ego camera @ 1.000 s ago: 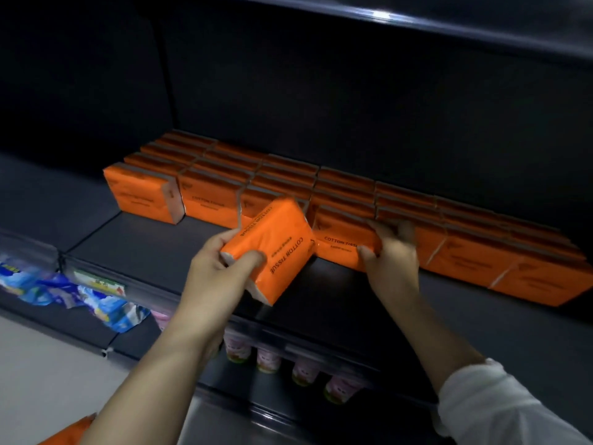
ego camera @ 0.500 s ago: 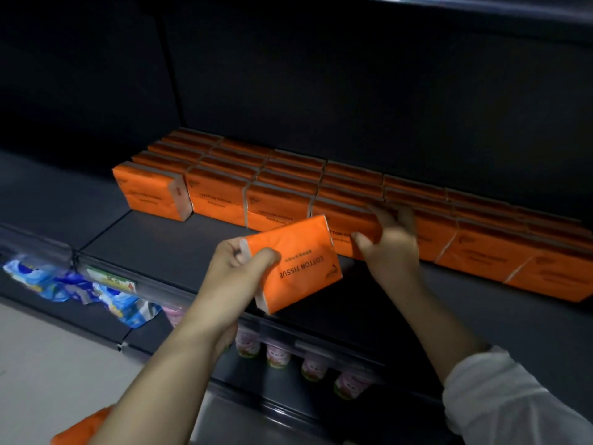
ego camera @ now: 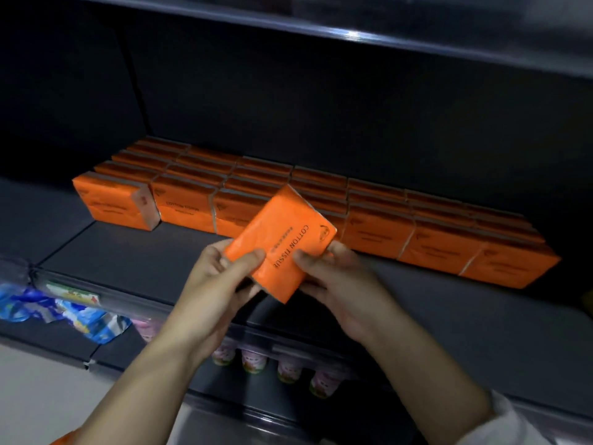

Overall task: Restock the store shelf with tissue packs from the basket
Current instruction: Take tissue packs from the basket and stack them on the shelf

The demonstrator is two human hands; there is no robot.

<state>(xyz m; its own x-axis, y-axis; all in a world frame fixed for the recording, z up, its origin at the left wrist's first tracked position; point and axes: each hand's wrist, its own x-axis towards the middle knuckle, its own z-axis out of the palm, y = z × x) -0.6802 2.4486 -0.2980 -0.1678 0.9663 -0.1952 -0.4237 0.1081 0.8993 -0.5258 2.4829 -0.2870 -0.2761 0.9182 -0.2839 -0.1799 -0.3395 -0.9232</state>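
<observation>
An orange tissue pack [ego camera: 282, 239] printed "COTTON TISSUE" is held tilted above the front of the dark shelf [ego camera: 134, 268]. My left hand [ego camera: 218, 281] grips its lower left edge, thumb on top. My right hand [ego camera: 340, 284] grips its lower right side. Behind it, rows of matching orange tissue packs [ego camera: 417, 232] stand side by side along the back of the shelf. The basket is out of view.
The shelf board above [ego camera: 353, 36] overhangs the space. On the lower shelf sit small pink cups [ego camera: 288, 367] and blue and white packets [ego camera: 80, 316]. A price label strip [ego camera: 72, 292] runs along the shelf's front edge.
My right hand left the stocked pack in the front row and came onto the held pack. The pack turned more upright and rose toward the row.
</observation>
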